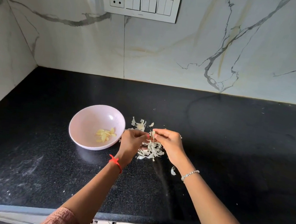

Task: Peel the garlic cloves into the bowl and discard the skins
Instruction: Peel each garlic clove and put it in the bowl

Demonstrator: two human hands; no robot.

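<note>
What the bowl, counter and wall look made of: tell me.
Bowl: glossy pale pink, likely ceramic or melamine; bright highlight inside.
Counter: polished black speckled stone, probably granite.
Wall: white, grey-veined marble or marble-look tile; seams show.

A pale pink bowl [88,122] sat upright, holding a cluster of peeled yellowish garlic cloves [105,135] toward its right side. Papery white skins [150,150] lay scattered just right of the bowl.
</note>
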